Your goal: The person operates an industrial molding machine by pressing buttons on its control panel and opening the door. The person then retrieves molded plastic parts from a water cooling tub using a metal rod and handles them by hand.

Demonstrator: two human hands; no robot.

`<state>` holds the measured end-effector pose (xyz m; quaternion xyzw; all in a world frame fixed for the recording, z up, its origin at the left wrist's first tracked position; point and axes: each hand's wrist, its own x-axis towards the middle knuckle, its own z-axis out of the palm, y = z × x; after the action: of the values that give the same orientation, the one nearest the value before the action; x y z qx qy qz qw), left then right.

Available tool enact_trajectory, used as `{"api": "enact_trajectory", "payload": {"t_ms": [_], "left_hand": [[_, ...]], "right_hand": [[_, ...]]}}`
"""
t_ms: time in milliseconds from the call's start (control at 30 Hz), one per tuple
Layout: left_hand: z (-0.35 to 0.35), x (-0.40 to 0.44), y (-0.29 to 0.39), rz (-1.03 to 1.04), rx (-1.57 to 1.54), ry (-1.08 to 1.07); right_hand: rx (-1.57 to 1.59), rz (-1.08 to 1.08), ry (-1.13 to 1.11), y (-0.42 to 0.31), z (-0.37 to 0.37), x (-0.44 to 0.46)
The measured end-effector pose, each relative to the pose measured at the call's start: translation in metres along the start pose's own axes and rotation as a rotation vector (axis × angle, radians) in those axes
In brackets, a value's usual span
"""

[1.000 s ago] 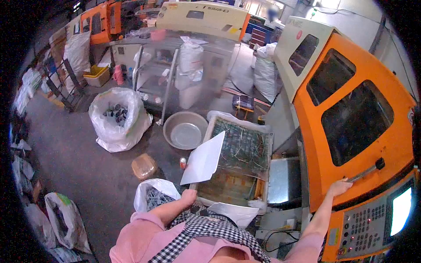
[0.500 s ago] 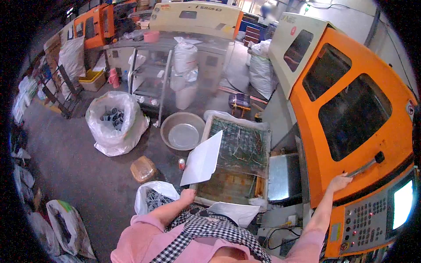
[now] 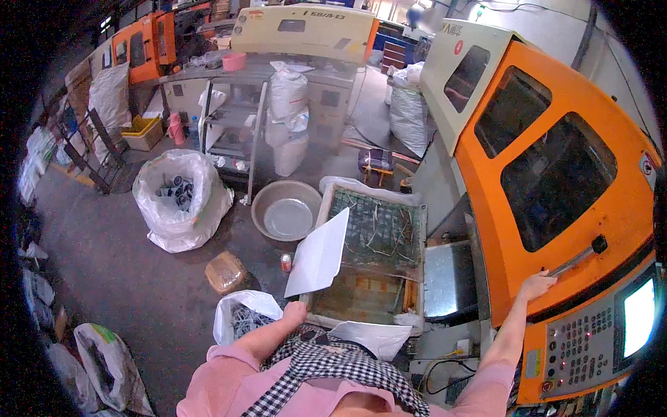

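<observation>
Little but the viewpoint has shifted since the earlier frames: floor items sit slightly further left, while both hands hold their places against their surroundings.

Right hand (image 3: pixel 537 285): fingers wrapped round the lower left end of the bar-like door handle (image 3: pixel 577 261), no gap visible. Handle slants up toward a black mount near the lower right corner of the orange door (image 3: pixel 490 201). Wrist near the upper left corner of the control panel (image 3: pixel 577 347).

Left hand (image 3: pixel 294 313): fingers curled, at the near left corner of the tub (image 3: pixel 422 236). Just beyond it, the low end of a white board (image 3: pixel 317 257), tilted along the tub's left edge. Cannot tell whether the fingers grip board or rim, or only rest.

Also: green mesh (image 3: pixel 375 233) across the tub's far half; drinks can (image 3: pixel 285 262) on the floor just outside its left edge; white bag (image 3: pixel 224 320) of grey pieces beside the left forearm.

Risks, judged: right-hand hold looks close to the bar's end, so a hard pull could slip off. Dropped forearm might press panel keys. Nudge from the left hand could slide the board off the tub's edge, perhaps onto the can.
</observation>
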<state>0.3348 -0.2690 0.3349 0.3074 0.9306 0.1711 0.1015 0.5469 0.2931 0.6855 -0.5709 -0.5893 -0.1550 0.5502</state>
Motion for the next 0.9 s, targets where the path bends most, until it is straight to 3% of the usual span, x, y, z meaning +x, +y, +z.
{"api": "enact_trajectory", "payload": {"t_ms": [200,267,367,500,800,900], "left_hand": [[-0.001,-0.001,0.003,-0.029,-0.037,-0.014],[0.0,-0.001,0.002,-0.028,-0.043,0.015],[0.002,-0.001,0.002,-0.023,-0.039,0.016],[0.005,-0.003,0.001,-0.012,-0.045,0.046],[0.002,-0.003,0.003,0.004,-0.039,0.058],[0.0,-0.004,0.005,-0.01,-0.05,0.059]], "right_hand": [[0.062,-0.005,0.011,0.003,0.003,0.0],[-0.009,-0.073,0.111,0.007,0.011,0.001],[-0.018,-0.005,-0.011,-0.002,-0.004,0.0],[-0.137,-0.079,0.057,0.002,0.003,0.001],[0.003,-0.088,0.056,0.004,0.005,0.001],[-0.154,-0.153,0.126,0.007,0.01,0.003]]}}
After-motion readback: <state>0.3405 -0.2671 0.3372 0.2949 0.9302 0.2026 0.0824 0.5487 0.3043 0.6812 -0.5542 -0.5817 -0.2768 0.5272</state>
